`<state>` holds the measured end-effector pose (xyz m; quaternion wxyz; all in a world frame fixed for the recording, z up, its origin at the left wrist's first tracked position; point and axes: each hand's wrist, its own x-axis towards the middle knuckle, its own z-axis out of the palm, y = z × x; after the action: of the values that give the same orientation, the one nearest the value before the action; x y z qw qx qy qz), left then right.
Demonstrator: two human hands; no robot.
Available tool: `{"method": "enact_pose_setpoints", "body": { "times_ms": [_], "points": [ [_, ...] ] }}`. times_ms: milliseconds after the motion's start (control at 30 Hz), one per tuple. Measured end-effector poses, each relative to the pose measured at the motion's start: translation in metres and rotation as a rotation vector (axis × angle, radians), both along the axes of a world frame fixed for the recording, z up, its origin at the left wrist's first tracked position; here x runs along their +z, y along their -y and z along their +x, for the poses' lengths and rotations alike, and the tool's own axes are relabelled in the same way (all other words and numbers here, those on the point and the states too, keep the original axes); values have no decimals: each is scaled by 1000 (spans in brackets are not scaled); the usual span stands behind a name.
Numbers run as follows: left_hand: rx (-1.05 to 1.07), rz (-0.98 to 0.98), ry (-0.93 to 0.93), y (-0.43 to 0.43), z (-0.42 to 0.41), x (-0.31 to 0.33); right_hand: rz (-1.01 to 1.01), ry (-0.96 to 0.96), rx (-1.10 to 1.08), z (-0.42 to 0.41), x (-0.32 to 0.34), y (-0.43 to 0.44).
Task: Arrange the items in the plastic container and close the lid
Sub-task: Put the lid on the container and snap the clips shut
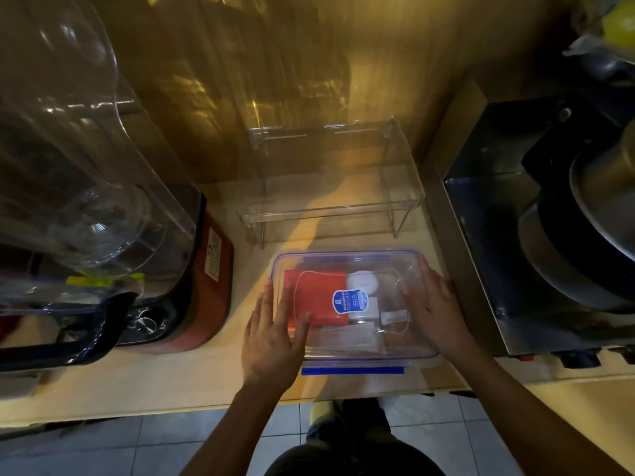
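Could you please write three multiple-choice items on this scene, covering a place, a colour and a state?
1. Where is the clear rack?
A. behind the plastic container
B. on the floor
C. inside it

2. What colour is the flat packet inside?
A. green
B. red
C. black

3. How is the lid?
A. leaning on the wall
B. on the floor
C. on the container under both hands

Key: 1 A, it stands nearer the wall; 2 B, red shows through the lid; 3 C, the left hand and right hand lie flat on it.
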<state>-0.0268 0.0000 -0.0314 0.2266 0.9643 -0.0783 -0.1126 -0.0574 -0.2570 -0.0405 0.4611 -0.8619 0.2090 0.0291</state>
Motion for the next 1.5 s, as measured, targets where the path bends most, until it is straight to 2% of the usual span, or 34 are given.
{"method": "enact_pose_setpoints", "body": {
  "times_ms": [100,200,300,367,467,667,867,1067,1200,1300,1500],
  "points": [
    [-20,72,35,-4,-9,1,-66,-26,34,-1,0,0],
    [18,110,74,-3,-11,8,-330,-112,113,5,1,4],
    [-21,110,120,12,2,15,-542,-27,161,20,9,6],
    [-102,128,157,26,16,16,-586,10,216,32,13,3],
    [-197,203,166,41,31,10,-647,-55,339,40,13,-6],
    [-187,241,212,39,31,-7,-721,-119,394,37,13,-13],
    [-174,259,249,38,30,-7,-648,-149,418,46,14,-11],
    [-183,260,229,39,34,-8,-210,-381,415,112,40,18],
    [-170,260,228,38,33,-10,-81,-521,505,127,43,18],
    [-165,253,226,38,33,-9,15,-494,525,130,44,13],
    [-160,235,218,39,33,-12,103,-276,441,119,41,6]
  ]
}}
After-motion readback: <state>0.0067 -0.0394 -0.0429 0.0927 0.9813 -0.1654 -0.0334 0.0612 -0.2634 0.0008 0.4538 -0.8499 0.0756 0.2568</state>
